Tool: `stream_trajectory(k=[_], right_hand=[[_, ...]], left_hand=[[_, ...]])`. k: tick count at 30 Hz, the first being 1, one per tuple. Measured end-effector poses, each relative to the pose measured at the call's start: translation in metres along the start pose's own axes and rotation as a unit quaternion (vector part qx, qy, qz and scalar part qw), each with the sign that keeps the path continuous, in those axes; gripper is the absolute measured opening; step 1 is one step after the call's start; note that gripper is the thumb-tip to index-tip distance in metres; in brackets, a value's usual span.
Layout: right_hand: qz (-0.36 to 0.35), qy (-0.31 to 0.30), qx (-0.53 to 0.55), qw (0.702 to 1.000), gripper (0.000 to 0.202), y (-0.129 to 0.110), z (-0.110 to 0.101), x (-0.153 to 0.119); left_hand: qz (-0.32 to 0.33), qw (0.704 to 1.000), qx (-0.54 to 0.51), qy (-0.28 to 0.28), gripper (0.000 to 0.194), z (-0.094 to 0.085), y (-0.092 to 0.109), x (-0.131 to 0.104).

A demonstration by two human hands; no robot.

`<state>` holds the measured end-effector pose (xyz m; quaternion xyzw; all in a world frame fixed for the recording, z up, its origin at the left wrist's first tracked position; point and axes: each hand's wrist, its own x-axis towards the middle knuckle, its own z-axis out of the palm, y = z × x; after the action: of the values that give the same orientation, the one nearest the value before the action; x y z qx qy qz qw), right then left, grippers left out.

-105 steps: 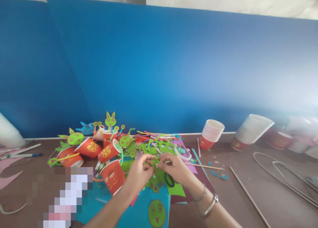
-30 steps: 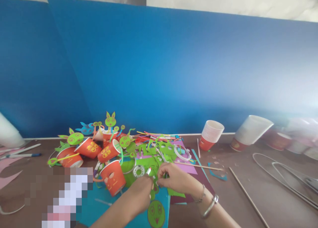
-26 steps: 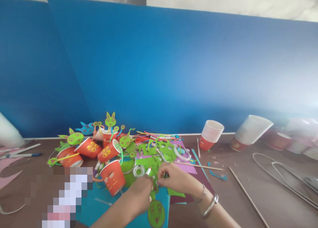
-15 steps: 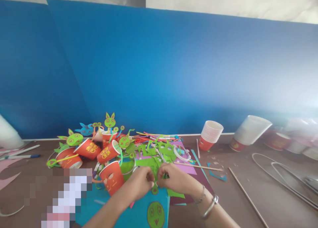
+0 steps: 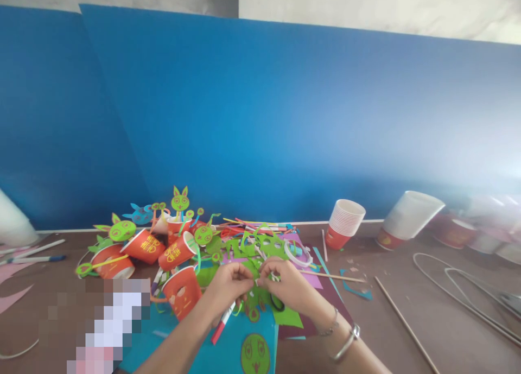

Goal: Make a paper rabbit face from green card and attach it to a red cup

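Observation:
My left hand (image 5: 233,283) and my right hand (image 5: 286,283) meet fingertip to fingertip over a heap of green paper scraps (image 5: 260,268). Both are closed in a pinch; a tiny pale bit shows between them, too small to name. Just below the fingers lies a small green paper piece with a drawn outline (image 5: 254,314). Nearer me, a round green paper face (image 5: 255,353) rests on the blue sheet (image 5: 191,352). Beside my left wrist is a red and white marker (image 5: 223,326). A black scissor handle (image 5: 278,302) shows under my right hand.
Red paper cups (image 5: 183,292) with paper faces and straws crowd the left. At the back right stand a stack of cups (image 5: 345,222) and a tilted cup stack in clear wrap (image 5: 411,216). A thin stick (image 5: 405,322) and looped cable (image 5: 451,287) lie on the right.
My hands have risen slightly and drawn together at the fingertips. The marker and the scissor handle show more fully now.

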<state>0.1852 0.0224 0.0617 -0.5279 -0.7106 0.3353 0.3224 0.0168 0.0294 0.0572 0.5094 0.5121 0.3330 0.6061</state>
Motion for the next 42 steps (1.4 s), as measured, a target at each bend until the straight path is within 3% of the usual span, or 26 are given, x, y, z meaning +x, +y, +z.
stream_trajectory(k=[11,15,17,20,23,28,36,39,42], right_hand=[[0.008,0.021,-0.026,0.999,0.009,-0.007,0.001,-0.001],[0.015,0.062,-0.064,0.996,0.008,-0.007,0.002,-0.002],[0.023,0.084,-0.079,0.993,0.008,-0.006,0.001,-0.002],[-0.019,0.064,-0.049,0.997,0.011,-0.007,0.000,-0.002],[-0.121,0.069,-0.050,0.989,0.009,-0.010,-0.002,-0.003],[-0.291,0.144,-0.143,0.935,0.017,-0.014,-0.005,-0.007],[-0.366,0.178,-0.208,0.889,0.017,-0.017,-0.006,-0.012],[-0.365,0.173,-0.210,0.890,0.019,-0.016,-0.006,-0.013],[-0.351,0.168,-0.190,0.901,0.029,-0.016,-0.007,-0.013]], left_hand=[[-0.003,1.000,-0.023,-0.005,0.022,0.000,0.001,-0.002],[0.010,1.000,-0.024,0.000,0.023,0.000,0.001,-0.001],[0.026,1.000,-0.012,0.000,0.023,0.000,0.001,-0.001],[0.093,0.995,0.047,-0.006,0.013,-0.001,0.001,-0.003],[0.200,0.969,0.145,0.019,0.004,-0.001,0.000,-0.006],[0.301,0.925,0.224,0.059,0.022,-0.003,-0.004,-0.009],[0.487,0.801,0.319,0.140,0.012,-0.007,-0.005,-0.010],[0.532,0.761,0.328,0.172,0.015,-0.009,-0.006,-0.013],[0.546,0.746,0.334,0.184,0.015,-0.010,-0.007,-0.015]])
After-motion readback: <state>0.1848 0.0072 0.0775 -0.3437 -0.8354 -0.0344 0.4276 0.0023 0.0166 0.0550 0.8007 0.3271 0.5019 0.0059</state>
